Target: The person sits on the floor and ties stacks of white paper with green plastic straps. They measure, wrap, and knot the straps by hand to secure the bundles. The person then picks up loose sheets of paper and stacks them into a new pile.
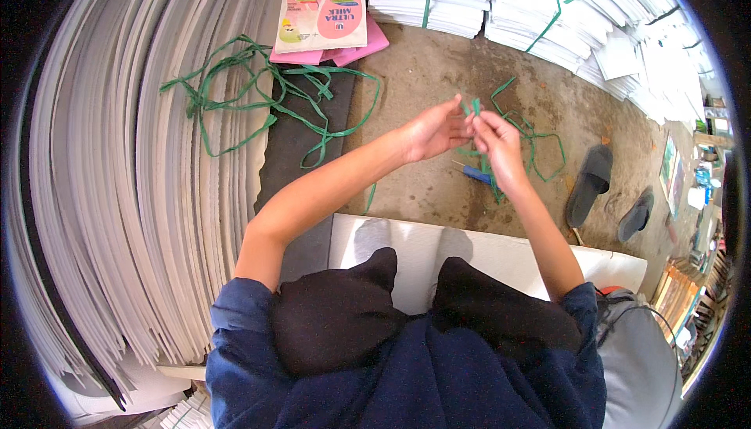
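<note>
My left hand [432, 127] and my right hand [495, 141] meet in front of me, above the concrete floor. Both pinch a short piece of green plastic strap [472, 106] between the fingertips. More of the green strap [532, 138] trails down to the floor below the right hand. A blue-handled tool [475, 172] lies on the floor just under the hands. My knees in dark trousers and grey socks rest on a white sheet stack [501, 249].
A large fanned stack of white sheets [117, 194] fills the left. A tangle of green strap [258, 93] lies on it. Pink printed cartons [322, 10] sit at the top. Strapped white paper bundles [547, 7] line the back. Two dark slippers [591, 183] lie at right.
</note>
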`<state>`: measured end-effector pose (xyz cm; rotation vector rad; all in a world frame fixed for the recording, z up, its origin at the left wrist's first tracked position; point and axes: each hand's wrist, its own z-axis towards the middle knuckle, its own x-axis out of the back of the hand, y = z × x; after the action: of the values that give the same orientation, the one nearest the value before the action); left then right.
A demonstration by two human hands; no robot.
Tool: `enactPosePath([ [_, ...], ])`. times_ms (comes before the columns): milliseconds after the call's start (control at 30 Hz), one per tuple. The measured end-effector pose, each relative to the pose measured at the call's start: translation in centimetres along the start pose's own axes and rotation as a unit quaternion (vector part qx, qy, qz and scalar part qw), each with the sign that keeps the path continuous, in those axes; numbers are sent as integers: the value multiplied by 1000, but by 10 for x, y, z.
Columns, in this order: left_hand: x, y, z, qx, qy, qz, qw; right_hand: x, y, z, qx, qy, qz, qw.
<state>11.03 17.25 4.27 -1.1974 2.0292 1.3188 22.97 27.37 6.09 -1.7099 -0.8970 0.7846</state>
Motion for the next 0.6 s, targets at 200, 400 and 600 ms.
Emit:
enactPosePath([
  [200,50,59,16,-140,118,-115,976,35,68,-19,-44,49,-120,991],
  [400,99,114,-19,-283,210,2,936,87,126,-31,-109,115,-277,948],
  [600,106,125,-38,-350,237,83,902,89,153,-36,-141,93,-261,951],
])
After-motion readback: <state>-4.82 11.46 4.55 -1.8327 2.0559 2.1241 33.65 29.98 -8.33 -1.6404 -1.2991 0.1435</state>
